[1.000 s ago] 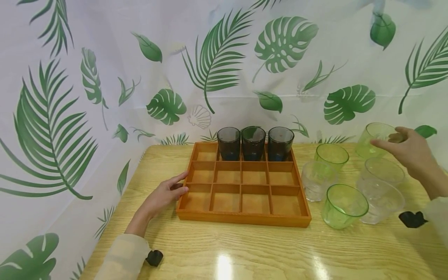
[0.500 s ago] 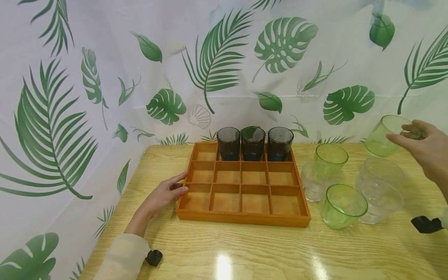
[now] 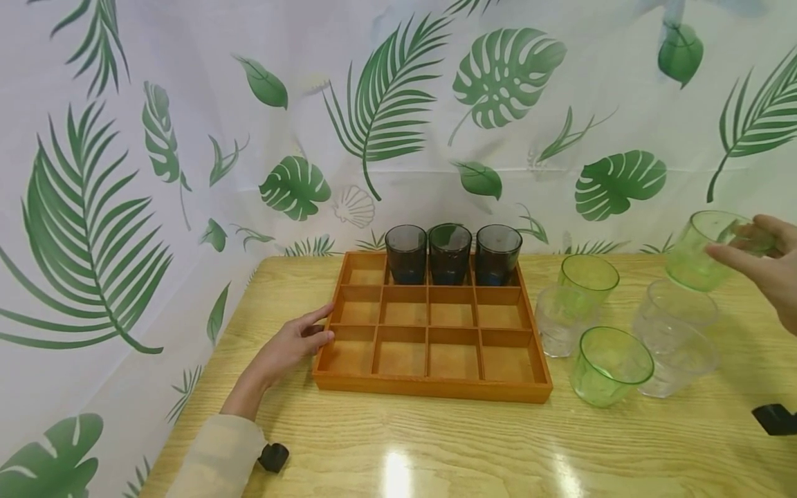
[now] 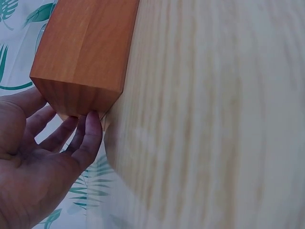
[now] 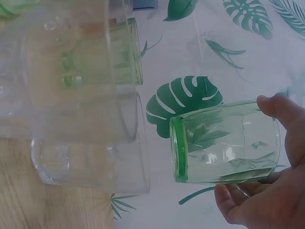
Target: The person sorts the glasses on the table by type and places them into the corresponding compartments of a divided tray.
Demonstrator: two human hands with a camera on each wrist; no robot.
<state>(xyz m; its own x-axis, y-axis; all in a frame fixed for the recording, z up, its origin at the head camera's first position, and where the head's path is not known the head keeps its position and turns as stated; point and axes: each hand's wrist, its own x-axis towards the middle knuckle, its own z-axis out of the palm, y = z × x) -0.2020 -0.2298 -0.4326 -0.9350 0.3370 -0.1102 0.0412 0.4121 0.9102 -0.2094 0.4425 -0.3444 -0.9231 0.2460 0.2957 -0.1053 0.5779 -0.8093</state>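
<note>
At the right, my right hand (image 3: 771,266) holds a green glass (image 3: 699,252) by its rim, above the table behind the clear glasses. In the right wrist view the thumb and fingers of my right hand (image 5: 279,176) pinch the green glass (image 5: 224,145) from both sides, its base pointing left. My left hand (image 3: 288,353) touches the left side of the wooden divided tray (image 3: 429,389). In the left wrist view, fingertips of my left hand (image 4: 52,152) rest against the end of the tray (image 4: 81,93). Three dark glasses (image 3: 450,256) stand in the tray's back row.
Two more green glasses (image 3: 588,277) (image 3: 607,373) and several clear glasses (image 3: 675,356) stand right of the tray on the wooden table (image 3: 398,443). A leaf-patterned cloth (image 3: 405,138) hangs behind and to the left.
My right hand has lifted the green glass off its place and moved it rightward, lowering slightly in the last half second. The left hand stays at the tray.
</note>
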